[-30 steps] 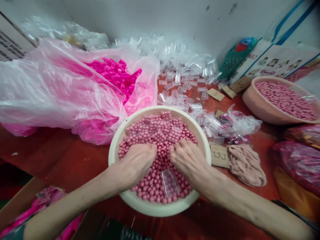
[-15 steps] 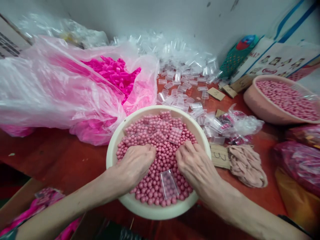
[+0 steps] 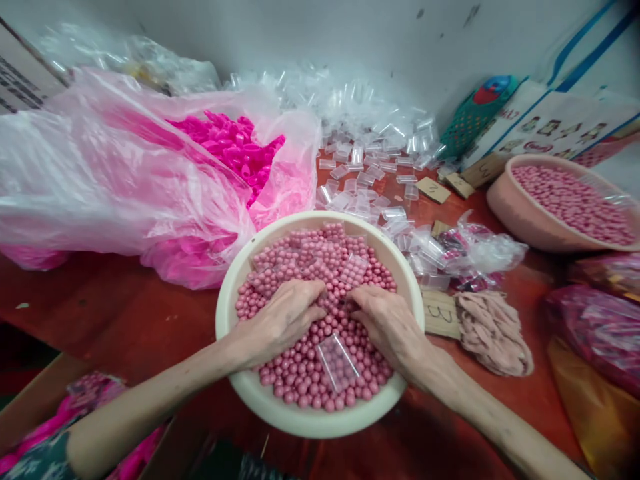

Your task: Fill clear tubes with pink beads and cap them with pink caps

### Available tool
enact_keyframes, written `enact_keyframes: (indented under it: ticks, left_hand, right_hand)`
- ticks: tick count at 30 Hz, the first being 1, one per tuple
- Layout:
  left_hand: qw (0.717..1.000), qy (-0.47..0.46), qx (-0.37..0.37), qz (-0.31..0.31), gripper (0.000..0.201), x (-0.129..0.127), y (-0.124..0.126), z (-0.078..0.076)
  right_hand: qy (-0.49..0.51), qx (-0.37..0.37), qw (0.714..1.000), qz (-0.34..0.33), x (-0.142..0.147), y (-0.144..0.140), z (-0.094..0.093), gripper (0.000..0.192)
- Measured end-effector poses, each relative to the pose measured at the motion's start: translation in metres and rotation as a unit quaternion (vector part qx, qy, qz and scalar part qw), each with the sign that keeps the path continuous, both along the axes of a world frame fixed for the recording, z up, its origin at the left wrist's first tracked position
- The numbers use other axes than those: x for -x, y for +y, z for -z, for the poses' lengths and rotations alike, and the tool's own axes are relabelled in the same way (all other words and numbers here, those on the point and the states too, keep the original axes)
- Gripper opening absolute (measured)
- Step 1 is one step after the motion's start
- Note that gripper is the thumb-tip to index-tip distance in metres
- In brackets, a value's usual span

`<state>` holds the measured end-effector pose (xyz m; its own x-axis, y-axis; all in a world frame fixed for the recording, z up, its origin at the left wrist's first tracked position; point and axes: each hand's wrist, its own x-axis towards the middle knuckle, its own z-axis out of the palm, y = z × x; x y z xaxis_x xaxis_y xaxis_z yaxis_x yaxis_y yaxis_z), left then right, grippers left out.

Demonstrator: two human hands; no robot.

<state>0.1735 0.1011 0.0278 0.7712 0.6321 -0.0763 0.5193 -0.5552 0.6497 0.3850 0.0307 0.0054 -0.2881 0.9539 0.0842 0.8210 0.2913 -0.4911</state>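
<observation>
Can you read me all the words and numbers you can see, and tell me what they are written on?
"3": handwritten on the small brown cardboard tag beside the cream plastic bowl.
Marks on two more brown cardboard tags farther back: too blurred to read.
Print on the white paper bag and corner cardboard box: too small to read.

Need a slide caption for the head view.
Left hand and right hand dig into pink beads in a cream basin.

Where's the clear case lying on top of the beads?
In the head view the clear case lies on the pink beads at the near side of the cream basin, between the left hand and right hand.
</observation>
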Motion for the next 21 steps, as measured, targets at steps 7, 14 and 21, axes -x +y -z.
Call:
enact_keyframes:
  ticks: [7,14,21]
  left_hand:
    - [1.0,0.019,-0.008,-0.003,0.023,0.007,0.002,0.0]
    - [1.0,0.012,-0.022,-0.002,0.02,0.005,0.001,0.009]
    - [1.0,0.012,-0.016,-0.009,0.027,0.008,-0.002,0.015]
  right_hand:
    - [0.029,0.038,0.994,0.095,-0.007,0.009,-0.03,0.022]
    - [-0.028,-0.005,0.985,0.17,-0.007,0.035,-0.013,0.029]
    - [-0.063,-0.031,0.988,0.136,-0.006,0.046,-0.018,0.02]
